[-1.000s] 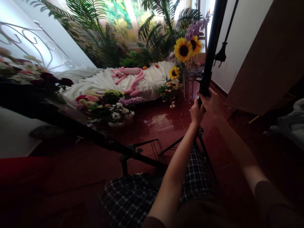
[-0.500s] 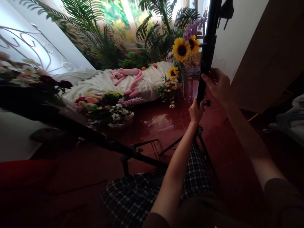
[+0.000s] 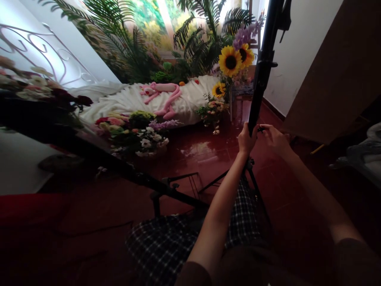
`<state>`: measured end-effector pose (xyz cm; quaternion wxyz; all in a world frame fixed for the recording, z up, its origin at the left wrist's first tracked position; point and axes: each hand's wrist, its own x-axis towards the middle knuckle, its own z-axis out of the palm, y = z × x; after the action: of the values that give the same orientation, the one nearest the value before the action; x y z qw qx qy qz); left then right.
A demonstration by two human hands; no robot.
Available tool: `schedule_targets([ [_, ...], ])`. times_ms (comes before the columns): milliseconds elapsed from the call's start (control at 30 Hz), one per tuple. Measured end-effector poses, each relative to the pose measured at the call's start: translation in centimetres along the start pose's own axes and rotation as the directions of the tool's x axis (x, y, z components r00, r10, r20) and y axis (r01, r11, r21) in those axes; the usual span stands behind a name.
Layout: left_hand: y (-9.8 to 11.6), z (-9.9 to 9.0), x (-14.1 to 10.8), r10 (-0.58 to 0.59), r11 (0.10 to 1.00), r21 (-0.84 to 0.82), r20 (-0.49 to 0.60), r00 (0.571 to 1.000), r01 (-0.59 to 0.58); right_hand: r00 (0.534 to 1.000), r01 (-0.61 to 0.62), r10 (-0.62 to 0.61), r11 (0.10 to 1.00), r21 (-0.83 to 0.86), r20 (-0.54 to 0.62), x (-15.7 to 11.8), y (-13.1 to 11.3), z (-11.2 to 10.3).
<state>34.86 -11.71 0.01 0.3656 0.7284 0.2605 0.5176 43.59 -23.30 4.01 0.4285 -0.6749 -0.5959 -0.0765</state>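
Observation:
A black tripod stand [image 3: 259,81] rises in front of me on the right, leaning slightly, its spread legs [image 3: 258,186] near the floor. My left hand [image 3: 247,139] is wrapped around its column low down. Just to the right, my right hand [image 3: 275,137] has its fingertips pinched on a small black tightening knob [image 3: 261,128] that sticks out from the column. A dark fitting [image 3: 285,20] hangs on the upper part of the stand, at the top edge of the view.
Another black pole [image 3: 119,161] slants across the left, close to me. Beyond are a white-draped bed [image 3: 190,99] with a pink plush toy [image 3: 165,89], flower bunches [image 3: 145,135], sunflowers [image 3: 230,61] and palm fronds [image 3: 208,24]. A brown panel [image 3: 324,75] leans at the right.
My right hand has come down from the upper column to the knob beside my left hand. The stand's top has tipped a little to the right. My left hand keeps its grip.

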Motion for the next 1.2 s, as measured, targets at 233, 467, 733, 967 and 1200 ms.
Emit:
schedule_targets([
  [233,-0.2,0.1,0.0,0.014,0.999,-0.03,-0.004,1.0,-0.014,0.984,-0.157,0.171,0.959,0.234,-0.041,1.3,1.3,1.4],
  [467,-0.2,0.2,0.0,0.006,1.0,-0.008,-0.013,1.0,-0.006,0.913,-0.372,0.406,0.793,0.483,0.037,2.8,3.2,2.9],
  [733,-0.2,0.0,-0.1,0.008,1.0,-0.013,0.002,1.0,-0.008,0.808,-0.535,0.582,0.664,0.522,0.09,4.4,2.7,3.2],
  [967,-0.1,-0.1,-0.1,0.006,1.0,-0.01,0.009,1.0,-0.006,0.81,-0.54,0.571,0.635,0.552,0.135,4.3,2.1,2.6],
  [1200,0.2,-0.2,-0.1,0.016,0.999,-0.028,-0.005,1.0,-0.016,0.918,-0.342,0.396,0.74,0.579,0.036,1.3,2.4,4.3],
])
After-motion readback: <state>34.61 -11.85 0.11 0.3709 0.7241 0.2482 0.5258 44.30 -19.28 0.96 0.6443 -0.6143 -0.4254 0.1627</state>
